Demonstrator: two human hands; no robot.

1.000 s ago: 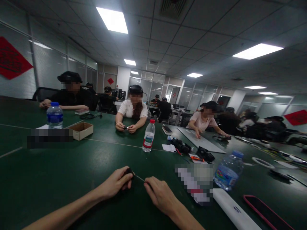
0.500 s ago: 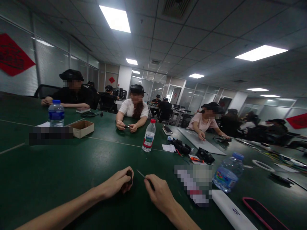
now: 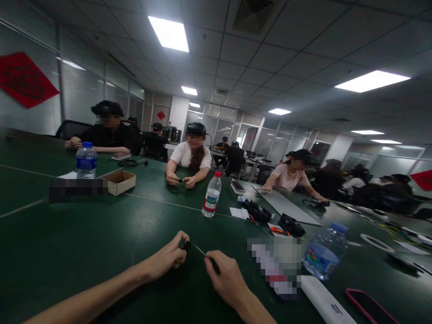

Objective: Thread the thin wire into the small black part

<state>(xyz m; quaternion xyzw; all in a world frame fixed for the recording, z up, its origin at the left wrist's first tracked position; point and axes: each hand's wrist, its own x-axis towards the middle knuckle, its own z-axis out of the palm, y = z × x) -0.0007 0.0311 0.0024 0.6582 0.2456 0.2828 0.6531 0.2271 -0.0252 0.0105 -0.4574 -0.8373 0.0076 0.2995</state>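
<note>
Low over the green table [image 3: 111,243], my left hand [image 3: 168,255] pinches a small black part [image 3: 186,245] between thumb and fingers; what it is exactly I cannot make out. Facing it, my right hand [image 3: 225,272] is closed around the dark handle of a screwdriver [image 3: 200,250]. The thin metal shaft sticks out toward the left, its tip a short gap away from the black part. Most of the handle is hidden in my right palm.
A red-capped bottle [image 3: 211,198] stands ahead, blue-capped bottles [image 3: 324,254] [image 3: 86,162] at right and left. An open cardboard box [image 3: 122,183], dark gear [image 3: 258,210], a white slab marked 01 [image 3: 326,301] and a pink-edged phone [image 3: 369,307] lie about. People sit across the table.
My left hand has turned, with fingers raised, so the black part now shows at its fingertips. My right hand barely moved. The pink-shirted person's arm has shifted left. The view has tilted slightly.
</note>
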